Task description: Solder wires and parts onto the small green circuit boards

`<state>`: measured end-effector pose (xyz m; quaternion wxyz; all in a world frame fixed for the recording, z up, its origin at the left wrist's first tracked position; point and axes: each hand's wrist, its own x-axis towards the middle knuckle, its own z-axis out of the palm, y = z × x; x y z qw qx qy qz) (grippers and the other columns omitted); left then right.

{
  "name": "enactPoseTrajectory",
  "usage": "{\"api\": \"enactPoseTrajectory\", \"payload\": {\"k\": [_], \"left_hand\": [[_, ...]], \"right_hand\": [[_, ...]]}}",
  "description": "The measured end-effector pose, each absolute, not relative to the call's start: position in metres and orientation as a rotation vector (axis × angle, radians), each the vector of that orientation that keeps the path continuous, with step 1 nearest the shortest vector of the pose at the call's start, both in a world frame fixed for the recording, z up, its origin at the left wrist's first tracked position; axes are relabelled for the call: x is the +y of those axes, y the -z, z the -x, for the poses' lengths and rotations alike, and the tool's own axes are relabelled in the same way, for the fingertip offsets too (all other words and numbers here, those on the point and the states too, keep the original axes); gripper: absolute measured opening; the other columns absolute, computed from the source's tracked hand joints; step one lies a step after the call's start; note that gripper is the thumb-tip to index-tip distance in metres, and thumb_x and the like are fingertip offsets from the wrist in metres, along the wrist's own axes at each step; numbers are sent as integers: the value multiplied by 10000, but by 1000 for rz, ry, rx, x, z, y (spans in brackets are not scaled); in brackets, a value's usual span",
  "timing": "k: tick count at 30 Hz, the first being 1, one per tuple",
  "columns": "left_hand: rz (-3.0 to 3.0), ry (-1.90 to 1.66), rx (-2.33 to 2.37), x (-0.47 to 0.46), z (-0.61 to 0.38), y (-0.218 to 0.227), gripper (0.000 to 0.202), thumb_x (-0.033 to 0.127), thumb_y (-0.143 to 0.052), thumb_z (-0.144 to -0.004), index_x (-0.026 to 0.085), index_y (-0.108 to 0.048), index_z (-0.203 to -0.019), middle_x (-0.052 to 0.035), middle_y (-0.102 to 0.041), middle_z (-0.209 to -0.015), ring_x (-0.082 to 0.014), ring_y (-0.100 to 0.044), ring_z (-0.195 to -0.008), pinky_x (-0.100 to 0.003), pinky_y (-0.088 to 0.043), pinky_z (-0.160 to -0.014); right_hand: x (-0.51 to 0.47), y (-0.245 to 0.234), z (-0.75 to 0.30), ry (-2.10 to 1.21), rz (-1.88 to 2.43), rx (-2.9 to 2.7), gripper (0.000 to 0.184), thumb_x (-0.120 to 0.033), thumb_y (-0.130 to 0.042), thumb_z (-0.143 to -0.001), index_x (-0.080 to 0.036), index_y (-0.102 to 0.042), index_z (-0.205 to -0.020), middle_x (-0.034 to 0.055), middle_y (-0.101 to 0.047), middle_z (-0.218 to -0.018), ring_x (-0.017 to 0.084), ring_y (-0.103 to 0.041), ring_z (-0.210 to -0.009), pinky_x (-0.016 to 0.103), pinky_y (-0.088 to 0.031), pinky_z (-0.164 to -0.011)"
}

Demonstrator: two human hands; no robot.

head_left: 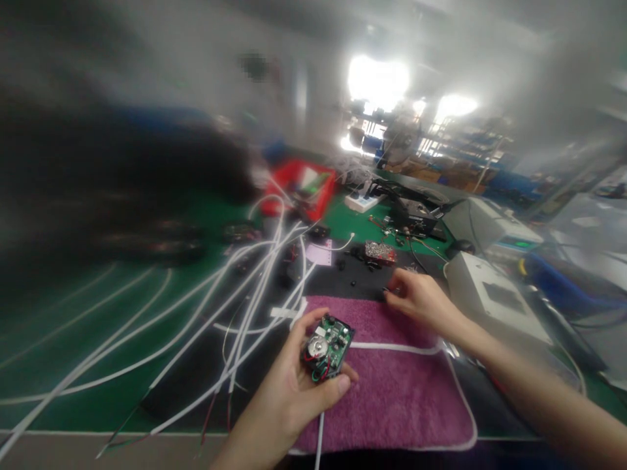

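Note:
My left hand (pixel 298 385) is closed around a small dark housing with a green circuit board (pixel 337 341) facing up. A round silver part and red, black and green wires show on the board. A white cable hangs below the hand. Over the far edge of the purple towel (pixel 392 398), my right hand (pixel 414 297) is pinched shut, thumb against fingers. A tiny dark bit shows at its fingertips, too small to name. Just beyond it on the black mat (pixel 328 284) lie small black pieces and a clump of small metal parts (pixel 379 252).
White cables (pixel 235 300) with bare wire ends spread across the left of the green table. A red bin (pixel 298 189) stands at the back. On the right are pale instrument boxes (pixel 494 300), a black device (pixel 416 215) and a blue tray (pixel 563 281). The left side is blurred.

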<state>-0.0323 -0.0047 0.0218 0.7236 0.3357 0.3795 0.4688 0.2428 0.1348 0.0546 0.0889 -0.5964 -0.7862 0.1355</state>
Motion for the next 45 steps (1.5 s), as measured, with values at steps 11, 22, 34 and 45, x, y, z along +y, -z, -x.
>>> {"api": "enactPoseTrajectory", "payload": {"k": [11,22,34,45], "left_hand": [[-887,-1041,943,-8,29,-25,789,504,-797,-966,323,-418,-1634,-42,-691,-1126,-161,-627,-852,-282,-516,-802],[-1059,-1070,944,-14,26,-18,773,231,-792,-948,343,-433,-1623,-76,-613,-1516,-300,-634,-1359,-396,-519,-1165],[-1272,-1051,1155,-17,21,-23,819,218,-814,-916,354,-427,-1625,-62,-571,-1602,-316,-609,-1429,-415,-494,-1229],[-1174,-1027,1186,-15,24,-19,748,217,-798,-915,333,-484,-1584,-75,-580,-1586,-349,-559,-1490,-445,-487,-1243]], "right_hand": [[15,-52,-228,-1031,1377,-1910,275,-474,-674,-1072,-210,-743,-1098,16,-736,-943,120,-701,-792,187,-566,-683],[-2,-69,-191,-646,1053,-2000,173,-225,-726,-1067,-270,-747,-1232,2,-751,-1113,116,-731,-954,162,-613,-776],[-4,-46,-175,-417,1015,-2140,129,-182,-715,-1084,-209,-670,-1202,1,-703,-1024,111,-686,-905,248,-576,-802],[1,-48,-172,-259,973,-2209,77,-219,-671,-1113,-177,-713,-1162,22,-680,-1012,121,-606,-815,286,-468,-681]]}}
